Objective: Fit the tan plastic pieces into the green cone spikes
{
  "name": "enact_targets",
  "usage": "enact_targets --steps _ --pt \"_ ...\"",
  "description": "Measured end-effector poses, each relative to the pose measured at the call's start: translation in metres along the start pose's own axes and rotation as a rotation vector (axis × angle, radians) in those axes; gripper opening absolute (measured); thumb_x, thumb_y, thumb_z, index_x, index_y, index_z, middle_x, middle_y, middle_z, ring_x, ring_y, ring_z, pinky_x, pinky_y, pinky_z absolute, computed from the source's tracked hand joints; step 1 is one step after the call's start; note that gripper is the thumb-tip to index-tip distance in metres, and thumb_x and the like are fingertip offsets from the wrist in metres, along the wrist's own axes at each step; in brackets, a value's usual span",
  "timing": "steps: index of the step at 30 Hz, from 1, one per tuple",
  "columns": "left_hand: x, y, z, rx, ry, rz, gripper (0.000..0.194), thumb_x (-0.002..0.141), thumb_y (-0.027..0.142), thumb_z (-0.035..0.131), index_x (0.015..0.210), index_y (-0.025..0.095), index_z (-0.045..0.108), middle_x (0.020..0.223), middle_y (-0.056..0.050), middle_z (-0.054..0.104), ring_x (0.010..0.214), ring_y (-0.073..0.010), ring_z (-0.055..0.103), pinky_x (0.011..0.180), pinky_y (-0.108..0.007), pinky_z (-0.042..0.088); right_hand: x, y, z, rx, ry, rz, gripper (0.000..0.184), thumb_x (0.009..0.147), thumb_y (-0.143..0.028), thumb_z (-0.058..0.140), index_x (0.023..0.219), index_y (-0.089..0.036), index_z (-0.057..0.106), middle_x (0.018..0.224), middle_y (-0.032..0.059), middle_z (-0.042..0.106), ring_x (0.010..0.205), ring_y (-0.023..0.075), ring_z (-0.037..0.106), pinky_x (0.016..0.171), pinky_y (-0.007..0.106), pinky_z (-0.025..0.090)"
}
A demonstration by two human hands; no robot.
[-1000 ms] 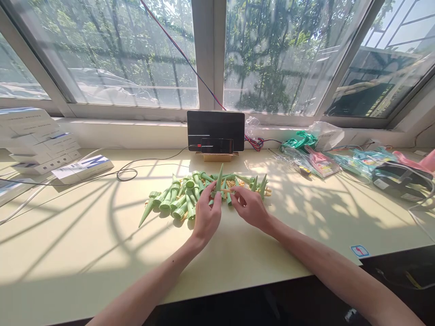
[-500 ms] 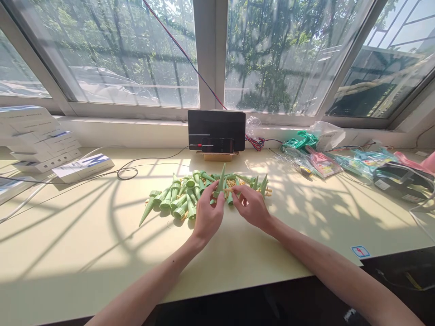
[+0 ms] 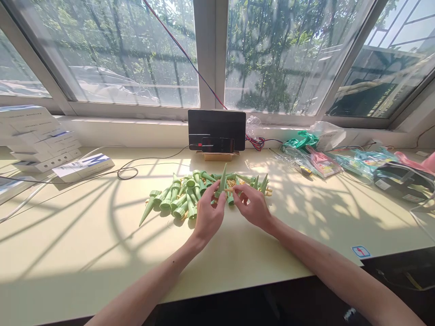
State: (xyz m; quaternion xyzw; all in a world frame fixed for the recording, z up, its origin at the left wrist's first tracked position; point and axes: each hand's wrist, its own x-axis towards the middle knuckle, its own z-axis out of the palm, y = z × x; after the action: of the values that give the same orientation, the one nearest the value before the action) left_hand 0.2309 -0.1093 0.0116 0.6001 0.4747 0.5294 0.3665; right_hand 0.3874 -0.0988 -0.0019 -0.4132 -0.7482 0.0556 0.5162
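Observation:
My left hand [image 3: 210, 212] is closed round a green plastic plant watering spike [image 3: 222, 177], its pointed tip upward. Between the fingertips of my right hand [image 3: 252, 204] is a small thin yellowish stick-like piece [image 3: 229, 190], which reaches sideways to the spike's lower part. Whether its end sits inside the spike I cannot tell. Around and behind both hands lies a pile of similar green spikes [image 3: 180, 209], with several small yellowish pieces [image 3: 232, 183] among them.
Behind the pile, a black tablet [image 3: 216, 124] stands with a phone [image 3: 218, 145] on a cardboard support [image 3: 218, 156]. White boxes [image 3: 44, 136] are stacked at left, with a dark cable [image 3: 146, 159] near them. Plastic-wrapped goods [image 3: 322, 163] and a black object [image 3: 403, 181] lie at right.
Both hands stay nearly in place. The held spike has shifted slightly to the right, and the yellowish piece remains against it. The pile looks the same.

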Motion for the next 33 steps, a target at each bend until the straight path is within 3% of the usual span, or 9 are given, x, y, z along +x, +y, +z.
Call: enact_targets --steps 13,19,23,33 --pt "0.0005 0.0004 -0.0009 -0.045 -0.006 -0.022 0.044 0.092 0.041 0.058 0.132 0.021 0.059 0.114 -0.01 0.066 0.079 -0.0157 0.064 0.054 -0.023 0.052 0.0014 -0.0017 -0.0023 0.117 -0.025 0.005 0.018 0.092 -0.029 0.062 0.108 -0.02 0.06 0.089 0.0033 0.069 0.053 0.0088 0.058 0.052 0.023 0.049" --pt "0.0012 0.0018 -0.0001 -0.072 -0.007 -0.01 0.044 0.091 0.04 0.058 0.13 0.019 0.059 0.111 -0.01 0.066 0.085 -0.0192 0.064 0.049 -0.024 0.055 0.0009 0.0026 -0.0004 0.104 -0.027 -0.008 0.016 0.094 -0.029 0.063 0.107 -0.021 0.061 0.09 0.0039 0.068 0.054 0.0099 0.059 0.053 0.025 0.05" --pt "0.0019 0.0012 0.0004 -0.084 -0.003 0.008 0.042 0.091 0.037 0.059 0.128 0.017 0.06 0.108 -0.01 0.067 0.092 -0.0206 0.065 0.055 -0.026 0.06 0.0008 0.0034 0.0005 0.1 -0.019 -0.009 0.015 0.095 -0.03 0.063 0.106 -0.021 0.062 0.092 0.0051 0.069 0.056 0.0104 0.06 0.054 0.025 0.051" --pt "0.0021 -0.0013 0.0004 -0.128 -0.032 0.029 0.044 0.089 0.035 0.061 0.129 0.017 0.059 0.108 -0.01 0.068 0.086 -0.02 0.067 0.053 -0.028 0.062 0.0009 0.0057 0.0011 0.098 -0.047 -0.005 0.014 0.095 -0.033 0.063 0.1 -0.02 0.063 0.081 0.0024 0.066 0.053 0.0107 0.059 0.053 0.024 0.05"
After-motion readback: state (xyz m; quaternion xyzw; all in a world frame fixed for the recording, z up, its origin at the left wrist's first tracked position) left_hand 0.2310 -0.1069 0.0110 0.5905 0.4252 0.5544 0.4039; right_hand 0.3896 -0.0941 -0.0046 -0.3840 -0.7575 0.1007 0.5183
